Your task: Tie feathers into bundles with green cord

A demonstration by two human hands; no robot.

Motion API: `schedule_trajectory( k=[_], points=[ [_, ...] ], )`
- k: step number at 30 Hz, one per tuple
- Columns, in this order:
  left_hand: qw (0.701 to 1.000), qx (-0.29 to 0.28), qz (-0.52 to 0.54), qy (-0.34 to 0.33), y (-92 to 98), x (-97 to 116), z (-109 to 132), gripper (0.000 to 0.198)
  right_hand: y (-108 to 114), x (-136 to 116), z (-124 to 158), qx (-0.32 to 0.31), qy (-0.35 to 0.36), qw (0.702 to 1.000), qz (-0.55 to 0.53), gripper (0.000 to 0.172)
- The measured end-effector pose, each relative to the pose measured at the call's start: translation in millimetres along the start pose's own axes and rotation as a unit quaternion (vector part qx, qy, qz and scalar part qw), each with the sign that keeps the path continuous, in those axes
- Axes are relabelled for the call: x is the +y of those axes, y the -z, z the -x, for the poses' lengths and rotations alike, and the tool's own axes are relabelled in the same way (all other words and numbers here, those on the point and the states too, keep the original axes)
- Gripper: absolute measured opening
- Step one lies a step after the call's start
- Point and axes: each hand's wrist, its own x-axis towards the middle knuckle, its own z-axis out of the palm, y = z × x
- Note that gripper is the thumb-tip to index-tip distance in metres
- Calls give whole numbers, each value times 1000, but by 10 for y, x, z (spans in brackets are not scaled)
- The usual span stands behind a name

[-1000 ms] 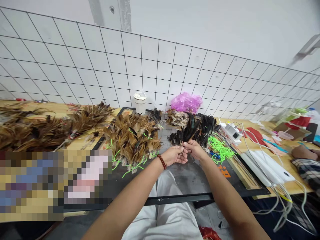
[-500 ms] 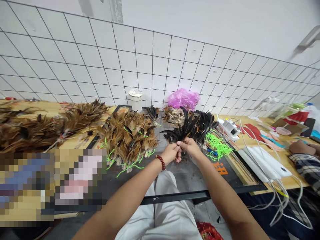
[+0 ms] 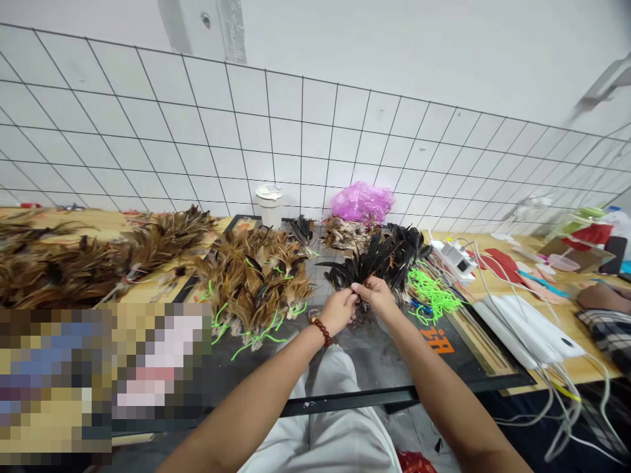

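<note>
Fingers of my left hand (image 3: 342,309) and my right hand (image 3: 377,295) meet, pinched together at the base of a bunch of black feathers (image 3: 362,263). The feathers fan upward and to the left above both hands. A bead bracelet circles my left wrist. More black feathers (image 3: 407,243) lie just behind and right of the bunch. Left of my hands is a heap of brown feather bunches (image 3: 254,276), several tied with green string. Loose bright green strings (image 3: 434,292) lie to the right of my right hand.
A white lidded cup (image 3: 269,205) and a pink plastic bag (image 3: 363,200) stand at the back by the wire grid. Further left lie more brown feathers (image 3: 73,269). At right are a white power strip (image 3: 456,259), white devices (image 3: 532,328) with cables, and another person's plaid sleeve (image 3: 604,332).
The black feather bunch leans lower and more spread out. Both hands stay together at its base. The whole view has tilted slightly upward.
</note>
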Motion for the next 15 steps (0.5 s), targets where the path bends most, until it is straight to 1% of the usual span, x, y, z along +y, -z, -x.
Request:
schedule_trajectory(
  k=[2,3,5,7,8,9,10,11,12,14,15],
  points=[
    [999,-16,41,7,21,26,10,19,15,-34,14,-13,-5,999,-39,38],
    [996,-34,78,16,34,42,19,20,34,-56,22,-34,-15,998,-60,38],
    [983,-87,155,38,57,67,43,23,88,-98,38,-98,-42,991,-85,38],
    [967,-137,207,62,70,74,68,26,139,-128,46,-156,-63,982,-83,41],
    [960,-154,221,73,70,70,77,28,156,-135,44,-171,-68,980,-75,43],
    [956,-164,230,82,65,63,82,29,165,-137,37,-171,-70,980,-68,44],
    [954,-164,236,85,57,55,84,29,166,-135,26,-157,-67,983,-64,43],
    [956,-150,239,84,46,47,80,28,161,-130,14,-128,-56,988,-63,40],
    [960,-126,239,77,33,40,73,27,151,-125,3,-84,-34,994,-59,38],
    [971,-48,230,52,9,29,47,22,122,-120,-3,28,44,998,-22,40],
    [975,-6,221,39,1,23,30,20,104,-123,8,80,91,992,17,42]
  ],
)
